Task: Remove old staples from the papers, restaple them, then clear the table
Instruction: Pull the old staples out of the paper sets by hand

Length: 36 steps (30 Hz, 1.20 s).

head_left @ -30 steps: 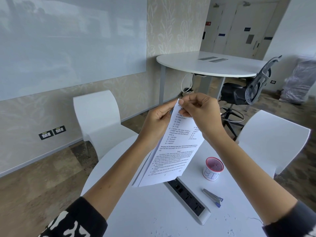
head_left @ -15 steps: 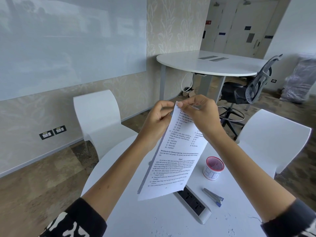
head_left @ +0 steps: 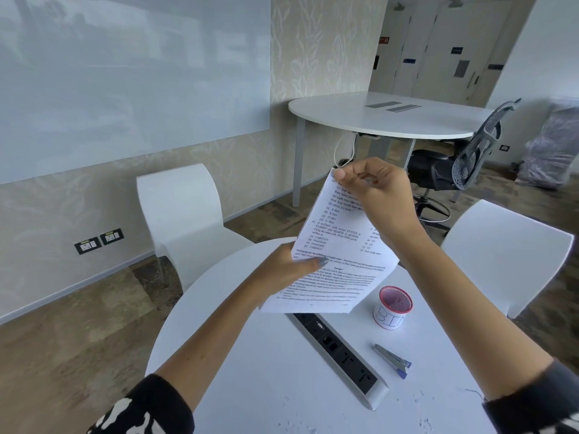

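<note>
Here, round white table [head_left: 250, 386]: papers [head_left: 341, 261] held above far edge, right hand [head_left: 376, 195] pinching top corner, left hand [head_left: 291, 270] gripping left side. Stapler [head_left: 393, 361], cup (marked BIN) [head_left: 393, 306] toward right edge; white chairs [head_left: 185, 214] beyond.

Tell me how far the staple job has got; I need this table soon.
Done: small bits, likely pulled staples, lie scattered on the table. In hand: the right hand pinches the papers at their top corner, the left hand holds their left edge. Left: restapling, since the stapler lies untouched beside the bin cup, then clearing the table.
</note>
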Each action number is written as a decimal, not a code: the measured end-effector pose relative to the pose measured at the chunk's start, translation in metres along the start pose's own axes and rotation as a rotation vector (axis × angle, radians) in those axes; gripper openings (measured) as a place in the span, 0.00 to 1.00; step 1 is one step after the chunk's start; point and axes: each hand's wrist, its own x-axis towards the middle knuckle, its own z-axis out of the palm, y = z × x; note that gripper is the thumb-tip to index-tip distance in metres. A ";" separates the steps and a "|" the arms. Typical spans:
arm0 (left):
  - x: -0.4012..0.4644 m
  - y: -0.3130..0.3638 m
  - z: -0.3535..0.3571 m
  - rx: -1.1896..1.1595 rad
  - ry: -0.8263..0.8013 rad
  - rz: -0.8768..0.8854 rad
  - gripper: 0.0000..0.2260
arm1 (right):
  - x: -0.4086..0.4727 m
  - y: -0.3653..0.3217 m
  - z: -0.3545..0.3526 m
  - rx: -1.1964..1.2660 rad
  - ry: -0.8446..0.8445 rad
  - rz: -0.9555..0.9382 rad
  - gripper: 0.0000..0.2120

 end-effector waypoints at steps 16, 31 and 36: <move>0.002 -0.020 -0.001 -0.086 -0.024 -0.033 0.13 | 0.009 0.002 -0.008 -0.543 -0.062 -0.337 0.09; 0.003 -0.036 -0.005 -0.043 0.149 0.039 0.12 | 0.010 0.002 -0.009 -0.585 -0.110 -0.274 0.09; 0.005 -0.042 -0.019 -0.211 0.249 0.026 0.13 | 0.015 0.029 -0.030 -0.841 -0.065 0.086 0.34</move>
